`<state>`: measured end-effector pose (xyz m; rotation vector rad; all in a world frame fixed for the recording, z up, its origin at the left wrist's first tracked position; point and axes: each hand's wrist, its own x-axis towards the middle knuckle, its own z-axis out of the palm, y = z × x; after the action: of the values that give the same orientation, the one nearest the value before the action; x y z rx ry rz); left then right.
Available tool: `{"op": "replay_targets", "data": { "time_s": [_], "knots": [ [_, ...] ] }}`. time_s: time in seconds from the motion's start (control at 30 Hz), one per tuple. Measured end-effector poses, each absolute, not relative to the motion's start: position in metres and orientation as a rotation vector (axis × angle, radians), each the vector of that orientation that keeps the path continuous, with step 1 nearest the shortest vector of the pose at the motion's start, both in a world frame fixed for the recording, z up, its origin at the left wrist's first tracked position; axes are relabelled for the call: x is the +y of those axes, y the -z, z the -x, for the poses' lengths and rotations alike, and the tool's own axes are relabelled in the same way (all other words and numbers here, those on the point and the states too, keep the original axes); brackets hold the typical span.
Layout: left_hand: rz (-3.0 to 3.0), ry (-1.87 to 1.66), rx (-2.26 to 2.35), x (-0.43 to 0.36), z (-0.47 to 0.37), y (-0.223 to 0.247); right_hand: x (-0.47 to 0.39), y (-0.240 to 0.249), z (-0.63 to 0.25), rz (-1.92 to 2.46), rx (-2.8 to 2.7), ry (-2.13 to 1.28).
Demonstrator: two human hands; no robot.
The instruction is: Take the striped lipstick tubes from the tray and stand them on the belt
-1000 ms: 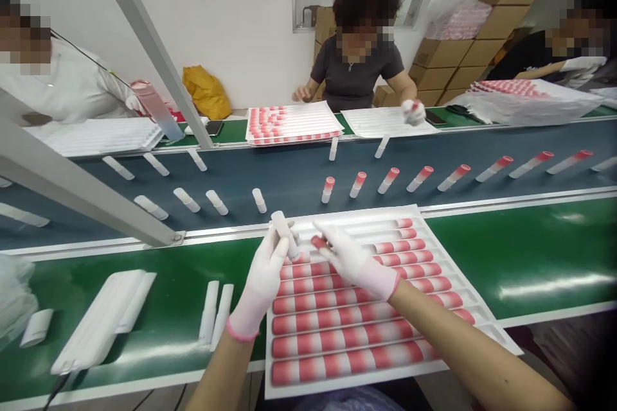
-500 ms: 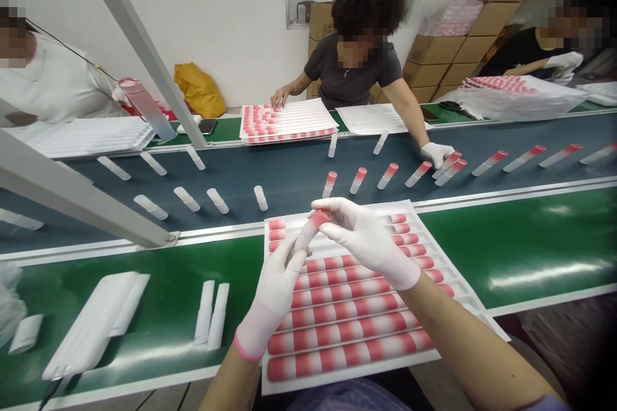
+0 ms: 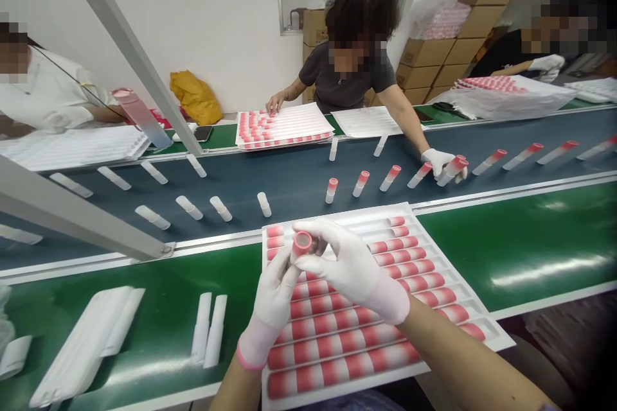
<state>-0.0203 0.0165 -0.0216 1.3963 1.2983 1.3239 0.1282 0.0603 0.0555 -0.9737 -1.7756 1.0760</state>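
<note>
Between my white-gloved hands is a small cosmetic tube (image 3: pixel 302 244), red at its top and paler below, with its round open end facing me. My left hand (image 3: pixel 270 295) closes round its lower part. The thumb and fingers of my right hand (image 3: pixel 349 263) grip it near the red rim. Beneath both hands lies a white moulded tray (image 3: pixel 499 334) with rows of red-and-white tubes (image 3: pixel 354 341) lying in its grooves. The upper rows are only partly filled, and my hands and forearms hide some of them.
Beyond the tray runs a dark conveyor belt (image 3: pixel 289 170) with upright white tubes (image 3: pixel 264 204) and red-topped tubes (image 3: pixel 361 183). A co-worker's gloved hand (image 3: pixel 441 164) holds a tube there. Two white tubes (image 3: pixel 208 327) and a white power strip (image 3: pixel 87 343) lie left. A metal post (image 3: pixel 120 45) slants overhead.
My hands have come down and slightly left with the tube, tipping its open end towards me. The co-worker's hand has closed round a tube on the belt.
</note>
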Motion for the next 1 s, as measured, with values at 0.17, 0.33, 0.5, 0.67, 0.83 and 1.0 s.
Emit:
{"op": "replay_targets", "data": {
  "time_s": [0.17,0.33,0.5,0.67,0.83,1.0],
  "knots": [
    [-1.381,-1.367,1.339,0.013,0.022,0.029,0.057,-0.056,-0.122,0.906,-1.781,-1.050],
    [-1.404,-1.381,1.363,0.009,0.024,0.032,0.056,-0.053,-0.121,0.973,-1.716,-1.084],
    [-1.398,-1.348,1.392,0.009,0.024,0.028,0.056,-0.056,-0.124,0.823,-1.847,-1.047],
    [-1.447,-1.399,1.416,0.009,0.020,0.025,0.057,-0.061,-0.121,0.892,-1.802,-1.023],
    [-1.470,-1.429,1.510,0.008,0.018,0.020,0.053,-0.055,-0.117,0.983,-1.687,-1.064],
    [-1.417,-1.321,1.497,0.018,0.021,0.019,0.063,-0.040,-0.118,0.993,-1.691,-1.064]
  ]
}}
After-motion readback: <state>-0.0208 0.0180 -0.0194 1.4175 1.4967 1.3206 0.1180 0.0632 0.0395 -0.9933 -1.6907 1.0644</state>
